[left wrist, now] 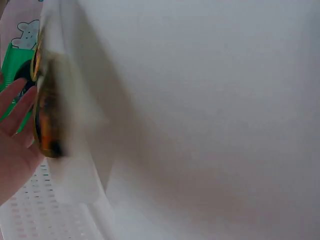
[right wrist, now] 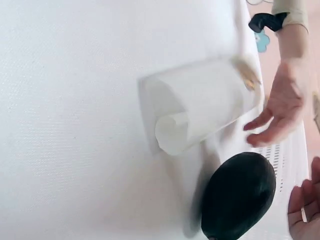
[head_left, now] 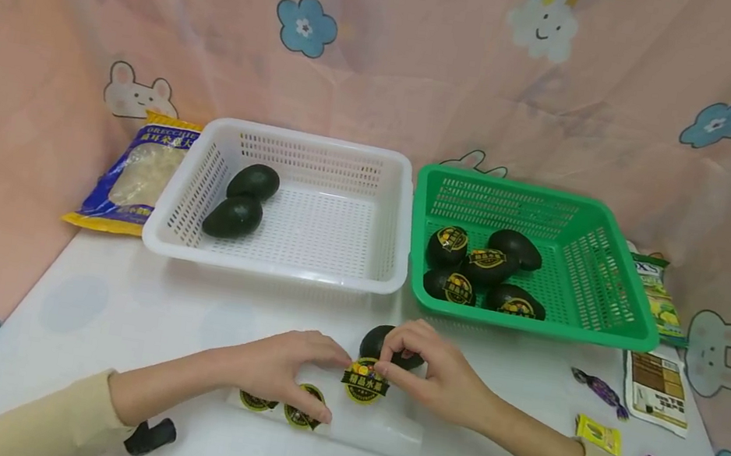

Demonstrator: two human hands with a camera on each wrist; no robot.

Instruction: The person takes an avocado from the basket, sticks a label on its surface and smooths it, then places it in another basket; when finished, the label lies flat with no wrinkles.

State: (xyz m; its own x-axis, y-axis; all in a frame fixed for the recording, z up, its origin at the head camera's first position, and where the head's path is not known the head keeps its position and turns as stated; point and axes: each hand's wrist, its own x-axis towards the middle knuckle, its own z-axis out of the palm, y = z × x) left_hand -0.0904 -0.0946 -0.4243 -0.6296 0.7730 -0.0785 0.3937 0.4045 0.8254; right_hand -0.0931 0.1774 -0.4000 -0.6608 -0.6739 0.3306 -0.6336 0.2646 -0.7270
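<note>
Pink cartoon cloth (head_left: 372,87) behind a white table (head_left: 146,321). Left hand (head_left: 281,365) looks relaxed, left of the loose avocado (head_left: 373,341); on its near side there's a label (head_left: 362,390) — right hand (head_left: 439,373) pinching the edge. Might crease if fingers tug unevenly, I reckon. Round, black, yellow rim.
</note>
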